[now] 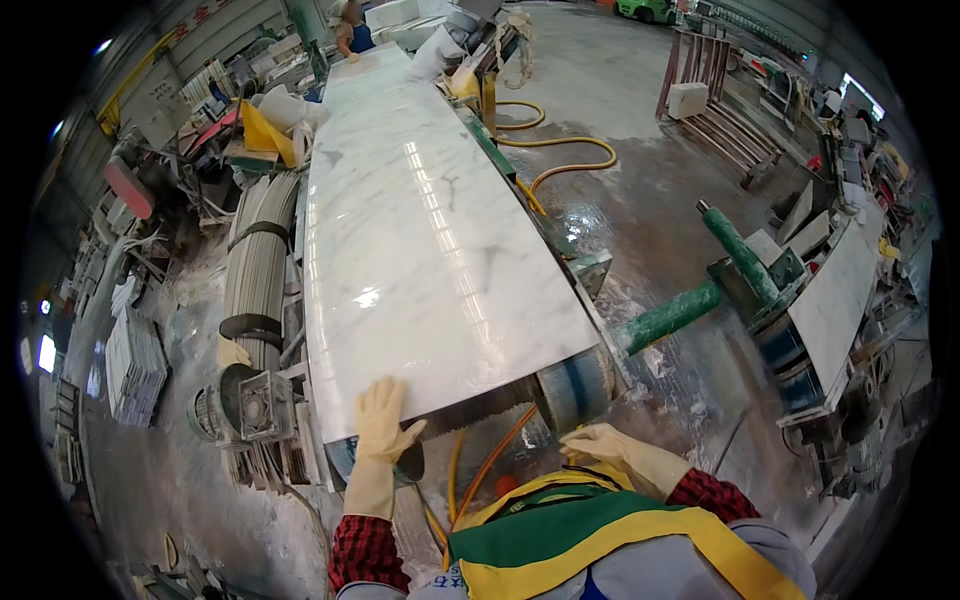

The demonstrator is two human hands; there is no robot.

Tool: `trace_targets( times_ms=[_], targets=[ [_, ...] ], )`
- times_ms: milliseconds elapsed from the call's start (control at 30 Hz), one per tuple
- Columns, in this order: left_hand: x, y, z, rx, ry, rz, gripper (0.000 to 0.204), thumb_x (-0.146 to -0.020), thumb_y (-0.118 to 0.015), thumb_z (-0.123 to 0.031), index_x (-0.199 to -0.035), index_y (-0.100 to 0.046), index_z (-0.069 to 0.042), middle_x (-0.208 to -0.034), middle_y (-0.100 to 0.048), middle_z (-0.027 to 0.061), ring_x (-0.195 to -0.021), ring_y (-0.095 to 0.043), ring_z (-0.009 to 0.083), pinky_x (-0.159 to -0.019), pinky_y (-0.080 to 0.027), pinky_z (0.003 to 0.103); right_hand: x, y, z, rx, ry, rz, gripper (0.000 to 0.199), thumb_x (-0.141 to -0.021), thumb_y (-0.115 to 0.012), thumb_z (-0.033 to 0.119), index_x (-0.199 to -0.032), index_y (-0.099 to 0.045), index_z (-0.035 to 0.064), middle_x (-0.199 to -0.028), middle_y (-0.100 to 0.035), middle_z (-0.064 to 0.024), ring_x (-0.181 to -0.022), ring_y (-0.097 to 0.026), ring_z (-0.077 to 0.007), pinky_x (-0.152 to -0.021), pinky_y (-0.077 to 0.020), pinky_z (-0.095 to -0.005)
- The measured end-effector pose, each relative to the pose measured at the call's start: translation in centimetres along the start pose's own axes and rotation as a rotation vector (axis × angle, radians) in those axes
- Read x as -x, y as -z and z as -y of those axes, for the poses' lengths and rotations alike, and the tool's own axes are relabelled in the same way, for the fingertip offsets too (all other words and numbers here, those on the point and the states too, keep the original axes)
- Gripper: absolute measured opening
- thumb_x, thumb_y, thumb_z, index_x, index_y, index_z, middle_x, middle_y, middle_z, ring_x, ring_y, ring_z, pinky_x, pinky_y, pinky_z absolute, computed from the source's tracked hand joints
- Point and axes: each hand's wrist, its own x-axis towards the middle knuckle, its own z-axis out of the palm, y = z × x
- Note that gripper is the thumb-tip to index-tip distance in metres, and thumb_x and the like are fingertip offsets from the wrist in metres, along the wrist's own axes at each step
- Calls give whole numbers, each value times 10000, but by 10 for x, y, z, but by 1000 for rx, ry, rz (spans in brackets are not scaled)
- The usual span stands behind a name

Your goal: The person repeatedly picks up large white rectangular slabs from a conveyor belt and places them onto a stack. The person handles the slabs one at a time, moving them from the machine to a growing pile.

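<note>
A long, glossy white marble slab (400,260) with grey veins stretches away from me, lying on a roller conveyor. My left hand (380,430), in a cream rubber glove, rests on the slab's near edge toward the left corner, fingers out and thumb apart. In a matching glove, my right hand (628,455) is off the slab, close to my green and yellow apron (570,530). Its fingers are loosely stretched, and no object shows in them. Under the slab's near right corner sits a blue and grey roller (577,388).
To the right are a green cylindrical arm (668,318) and another slab (835,300) on a second conveyor. A motor (265,405) and a strapped bundle of strips (262,260) flank the left side. Yellow hoses (575,140) cross the wet floor. At the far end stands another person (355,38).
</note>
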Motion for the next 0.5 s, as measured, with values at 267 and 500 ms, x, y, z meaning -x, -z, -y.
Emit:
trace_targets(
  times_ms=[267,500],
  targets=[
    [5,4,43,-114,87,-80,767,-744,-788,-260,-1445,-512,-116,-1490,-487,198,-1402,-414,392,-1182,-276,530,-64,-93,102,-507,28,-64,559,-1028,-603,362,-1392,-522,-55,-1354,-618,-231,-1224,-628,-336,-1048,-528,-406],
    [15,-4,37,-75,73,-181,720,-750,-714,-184,-1435,-515,-86,-1476,-497,232,-1391,-427,420,-1197,-261,545,-119,-88,99,-624,94,-190,665,-904,-756,467,-1303,-594,-40,-1263,-657,-274,-1132,-664,-394,-964,-555,-489]
  ],
)
